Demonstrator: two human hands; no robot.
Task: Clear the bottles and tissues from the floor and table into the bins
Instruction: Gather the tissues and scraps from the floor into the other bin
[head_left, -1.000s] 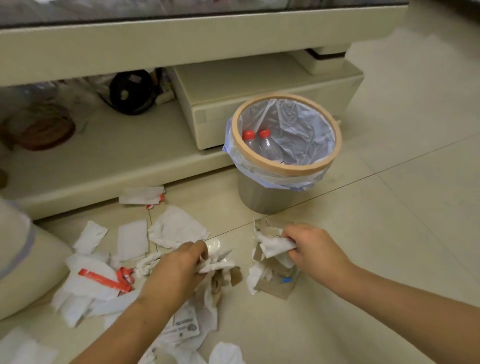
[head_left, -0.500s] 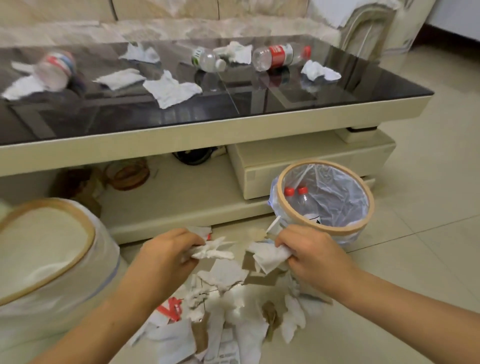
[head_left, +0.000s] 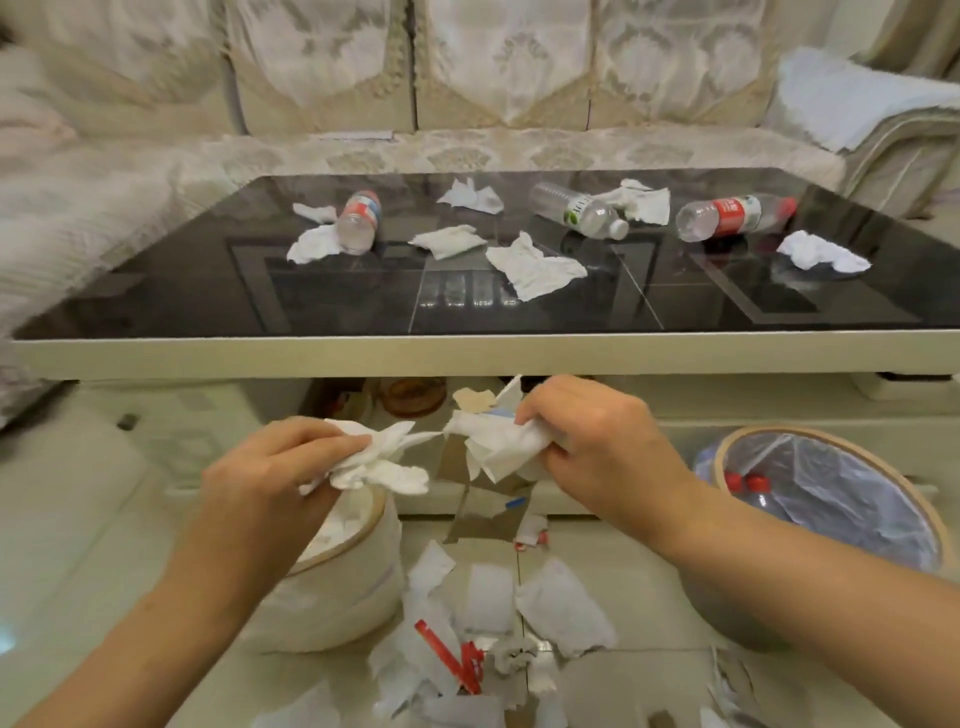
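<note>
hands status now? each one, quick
Left hand: closed on a crumpled tissue wad.
Right hand: closed on a bundle of tissue and paper scraps.

Both hands have risen from the floor litter: the left hand (head_left: 270, 478) now holds its crumpled tissue (head_left: 382, 460) above the cream bin (head_left: 343, 582), the right hand (head_left: 597, 447) lifted beside it with paper scraps (head_left: 498, 441)

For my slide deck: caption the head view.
Left hand and right hand lift tissues above two bins; bottles remain on the table.
</note>
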